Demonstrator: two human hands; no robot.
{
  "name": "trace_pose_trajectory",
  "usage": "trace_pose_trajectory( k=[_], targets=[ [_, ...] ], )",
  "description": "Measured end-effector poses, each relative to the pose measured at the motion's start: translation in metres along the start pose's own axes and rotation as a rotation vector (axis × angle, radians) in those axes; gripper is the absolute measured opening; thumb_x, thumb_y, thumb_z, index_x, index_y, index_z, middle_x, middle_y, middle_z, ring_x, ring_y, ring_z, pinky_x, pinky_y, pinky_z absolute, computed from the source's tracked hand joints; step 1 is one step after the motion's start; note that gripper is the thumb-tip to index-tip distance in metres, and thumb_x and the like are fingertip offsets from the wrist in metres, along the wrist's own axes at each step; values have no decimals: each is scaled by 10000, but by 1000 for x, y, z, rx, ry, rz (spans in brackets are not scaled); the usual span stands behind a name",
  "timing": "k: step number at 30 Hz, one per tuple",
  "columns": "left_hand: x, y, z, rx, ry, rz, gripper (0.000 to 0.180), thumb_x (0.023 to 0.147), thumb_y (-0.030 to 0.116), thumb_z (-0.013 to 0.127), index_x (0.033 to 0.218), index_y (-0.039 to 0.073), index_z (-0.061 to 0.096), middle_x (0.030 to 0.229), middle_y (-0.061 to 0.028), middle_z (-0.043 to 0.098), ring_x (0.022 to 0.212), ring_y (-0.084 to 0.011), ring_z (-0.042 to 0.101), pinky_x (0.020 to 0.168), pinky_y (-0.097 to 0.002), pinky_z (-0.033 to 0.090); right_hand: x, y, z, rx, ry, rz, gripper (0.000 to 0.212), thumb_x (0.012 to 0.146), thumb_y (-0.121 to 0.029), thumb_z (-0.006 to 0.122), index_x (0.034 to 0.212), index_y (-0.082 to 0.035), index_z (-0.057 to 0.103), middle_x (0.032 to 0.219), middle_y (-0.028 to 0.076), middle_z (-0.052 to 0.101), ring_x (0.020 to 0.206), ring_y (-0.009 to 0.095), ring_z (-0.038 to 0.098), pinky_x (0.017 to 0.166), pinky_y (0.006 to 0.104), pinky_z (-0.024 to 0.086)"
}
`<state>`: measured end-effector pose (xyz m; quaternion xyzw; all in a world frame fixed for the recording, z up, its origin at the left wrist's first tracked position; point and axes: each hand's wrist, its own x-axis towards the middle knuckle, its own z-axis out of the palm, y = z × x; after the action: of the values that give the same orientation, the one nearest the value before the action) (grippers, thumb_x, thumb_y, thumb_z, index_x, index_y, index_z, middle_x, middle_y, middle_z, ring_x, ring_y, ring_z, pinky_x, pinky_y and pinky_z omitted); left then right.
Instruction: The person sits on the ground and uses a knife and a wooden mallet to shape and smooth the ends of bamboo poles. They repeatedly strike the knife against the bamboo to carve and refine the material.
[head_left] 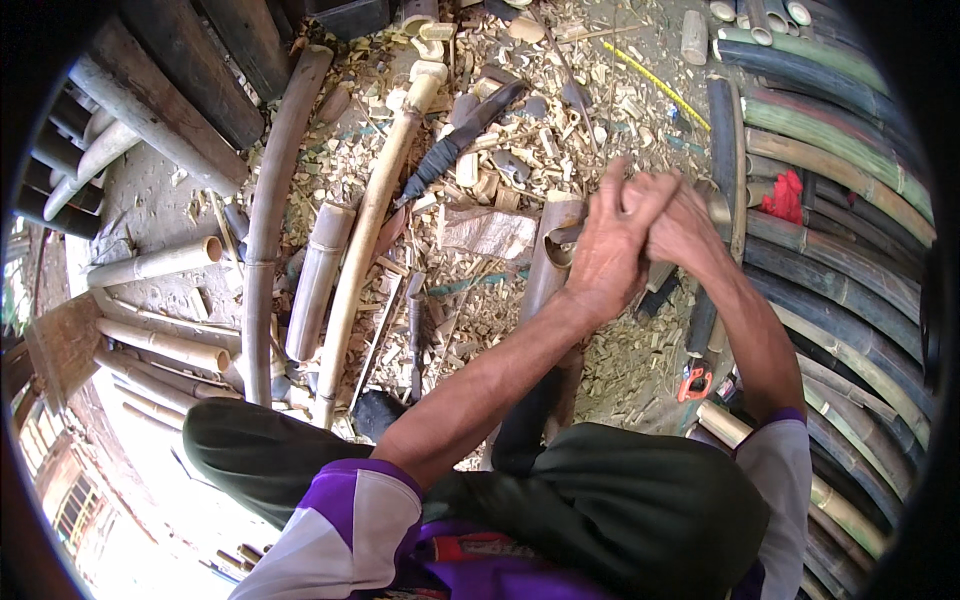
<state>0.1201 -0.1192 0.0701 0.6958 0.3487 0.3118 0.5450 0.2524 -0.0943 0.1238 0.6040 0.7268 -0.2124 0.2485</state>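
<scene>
Head view: bamboo poles point(830, 252) crowd right hand point(675, 222); wood chips point(500, 285) around.

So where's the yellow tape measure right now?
In the head view, the yellow tape measure lies on the floor near the top, right of centre, beyond the right hand, its lower end beside a dark bamboo pole.

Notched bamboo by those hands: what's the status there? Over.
Left hand and right hand together, any grip hidden. Notched bamboo just beside the left hand. Wood chips strewn around, nothing visibly blocking either hand.
</scene>
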Motion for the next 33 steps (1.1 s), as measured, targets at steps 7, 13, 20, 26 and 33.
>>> trace_pose_trajectory(
  k=[7,13,20,26,33],
  targets=[
    [-3,-4,4,-75,224,-25,995,681,-97,728,1573,182,387,1523,-307,286,1331,-521,460,1136,-492,458,28,4,9,-51,98,-154,224,771,-276,763,874,-103,665,885,79,691,823,244,671,813,440,545],
    [-12,32,20,197,-316,-199,1079,674,70,830,1597,170,279,1470,-316,371,1291,-520,514,1068,-512,506,-29,45,91,536,-30,-125,527,825,-210,780,1306,-104,591,1023,165,673,938,268,665,929,410,547],
    [-14,23,-8,90,-711,-191,1104,604,38,829,1584,170,339,1386,-292,493,1259,-469,579,1064,-497,503,-50,-55,170,1277,225,666,853,826,-191,797,1535,-135,326,1125,169,648,1069,241,663,892,375,565],
    [-8,3,-25,73,-991,-56,1174,369,-3,792,1501,131,512,1356,-254,584,1236,-440,599,1041,-457,516,-28,-59,218,1306,-188,1022,677,878,-128,742,1455,-102,388,1095,112,647,969,200,679,687,352,585],
    [-14,-30,-14,303,-1236,56,990,343,1,787,1321,119,693,1080,-177,753,1069,-344,717,889,-434,587,-40,-106,204,1801,85,579,460,913,-185,698,1321,-71,520,1082,152,666,994,293,676,787,415,573]
  ],
)
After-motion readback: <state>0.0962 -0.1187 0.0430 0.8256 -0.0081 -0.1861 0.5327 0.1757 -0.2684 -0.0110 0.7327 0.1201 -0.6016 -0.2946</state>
